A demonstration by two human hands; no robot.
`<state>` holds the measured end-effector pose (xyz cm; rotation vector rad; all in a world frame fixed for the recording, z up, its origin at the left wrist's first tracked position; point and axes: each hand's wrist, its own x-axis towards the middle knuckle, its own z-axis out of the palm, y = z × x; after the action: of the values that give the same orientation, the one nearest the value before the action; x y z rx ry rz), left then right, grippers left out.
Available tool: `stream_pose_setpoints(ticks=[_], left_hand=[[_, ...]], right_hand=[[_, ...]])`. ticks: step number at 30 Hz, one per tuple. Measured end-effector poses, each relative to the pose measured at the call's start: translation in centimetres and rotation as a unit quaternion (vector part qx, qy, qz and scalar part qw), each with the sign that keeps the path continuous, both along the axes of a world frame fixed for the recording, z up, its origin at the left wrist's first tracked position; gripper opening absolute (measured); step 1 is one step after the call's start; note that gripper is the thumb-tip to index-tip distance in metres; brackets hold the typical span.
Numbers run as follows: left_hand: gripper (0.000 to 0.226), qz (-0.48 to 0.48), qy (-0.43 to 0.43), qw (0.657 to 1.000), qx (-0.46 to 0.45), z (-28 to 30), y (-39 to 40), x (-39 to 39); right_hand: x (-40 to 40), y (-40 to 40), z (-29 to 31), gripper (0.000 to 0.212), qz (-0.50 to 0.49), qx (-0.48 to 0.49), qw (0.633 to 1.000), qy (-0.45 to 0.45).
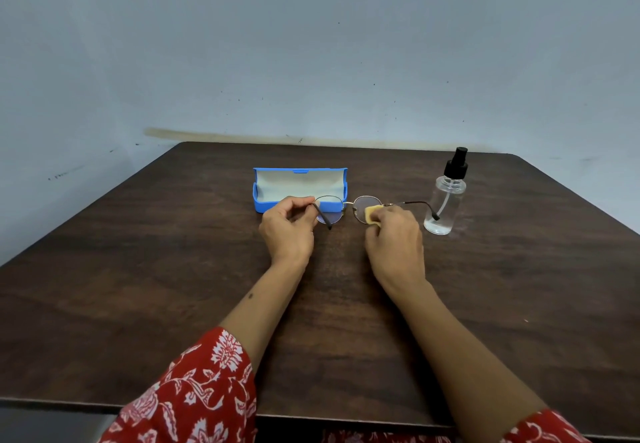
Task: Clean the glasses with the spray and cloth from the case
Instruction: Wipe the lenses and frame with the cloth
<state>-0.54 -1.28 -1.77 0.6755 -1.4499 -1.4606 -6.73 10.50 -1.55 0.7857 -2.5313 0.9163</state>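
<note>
Surface [173,269]: dark matt wood grain. Case [266,205]: blue plastic, pale lining. Glasses [346,202]: thin metal frame. Spray bottle [445,207]: clear glossy plastic.

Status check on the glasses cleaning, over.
Left hand pinches the glasses at the hinge. Right hand rubs the cloth on one lens. Nothing in the way.

Round thin-rimmed glasses [343,207] are held above the bench, temples unfolded; a yellow cloth [371,215] presses on the right lens. The blue case [299,188] lies open behind them; the clear spray bottle [446,196], black-topped, stands upright to the right.
</note>
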Motion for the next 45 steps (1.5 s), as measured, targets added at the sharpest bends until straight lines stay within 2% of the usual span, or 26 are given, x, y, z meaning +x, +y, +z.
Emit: stream_pose_setpoints(ticks=[3,8,13,17,23,28,32,37,42,45], left_hand=[[0.014,0.004,-0.007,1.000,-0.001,0.07,0.03,0.00],[0.012,0.008,-0.008,1.000,0.004,0.17,0.14,0.11],[0.012,0.003,-0.013,1.000,0.000,0.25,0.30,0.15],[0.011,-0.002,-0.004,1.000,0.000,0.12,0.28,0.10],[0.009,-0.017,0.003,1.000,0.006,-0.01,0.19,-0.01],[0.012,-0.015,0.000,1.000,0.001,-0.20,-0.01,-0.08],[0.010,-0.027,0.000,1.000,0.001,-0.04,0.19,-0.04],[0.010,-0.026,-0.010,1.000,-0.014,0.00,0.29,0.02],[0.010,-0.029,-0.012,0.999,-0.010,0.12,0.39,0.12],[0.009,-0.026,-0.015,0.999,-0.016,0.17,0.45,0.14]], right_hand=[[-0.16,0.39,0.07,0.023,-0.024,-0.004,1.000,-0.008],[0.09,-0.25,-0.05,0.018,0.033,0.017,0.999,0.009],[-0.02,0.22,0.20,0.019,-0.030,0.003,1.000,-0.003],[0.25,-0.06,0.10,0.019,-0.001,0.015,1.000,0.006],[-0.30,0.36,0.09,0.021,-0.030,-0.029,0.999,0.011],[-0.14,-0.11,-0.15,0.021,0.039,-0.050,0.998,0.029],[-0.37,0.23,-0.07,0.021,-0.014,-0.085,0.996,0.015],[-0.09,-0.09,-0.08,0.022,0.030,-0.079,0.996,0.022],[-0.38,0.09,0.00,0.022,-0.017,-0.105,0.994,0.018],[-0.24,-0.09,-0.04,0.023,0.016,-0.096,0.995,0.021]])
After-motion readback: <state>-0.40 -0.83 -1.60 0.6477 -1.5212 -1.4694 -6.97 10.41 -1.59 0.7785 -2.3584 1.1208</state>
